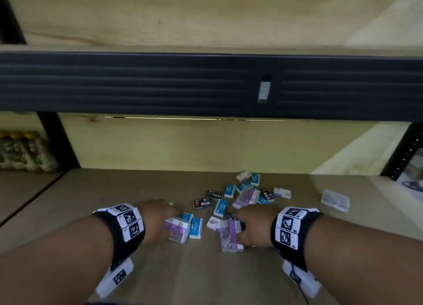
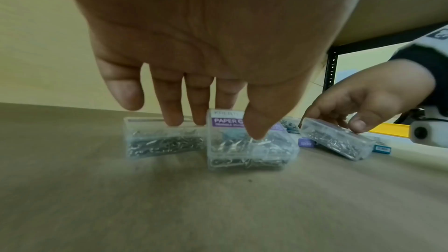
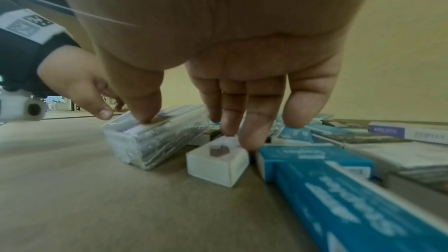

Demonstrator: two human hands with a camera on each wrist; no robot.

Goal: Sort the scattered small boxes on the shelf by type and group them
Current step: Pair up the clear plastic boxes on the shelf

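A person's two hands work over a pale wooden shelf (image 1: 160,270) strewn with small stationery boxes. The left hand (image 1: 158,220) reaches down with straight fingers (image 2: 169,106) onto two clear plastic paper-clip boxes with purple labels (image 2: 249,141), just left of a blue-and-white staples box (image 1: 196,228). Right of that staples box, the right hand (image 1: 254,227) pinches a third clear paper-clip box (image 1: 231,237), thumb (image 3: 143,102) on its top, fingertips touching a small white box (image 3: 218,162). Behind the staples box lies the loose pile of blue, black and white cartons (image 1: 249,193); a clear plastic case (image 1: 335,200) sits well apart to the right.
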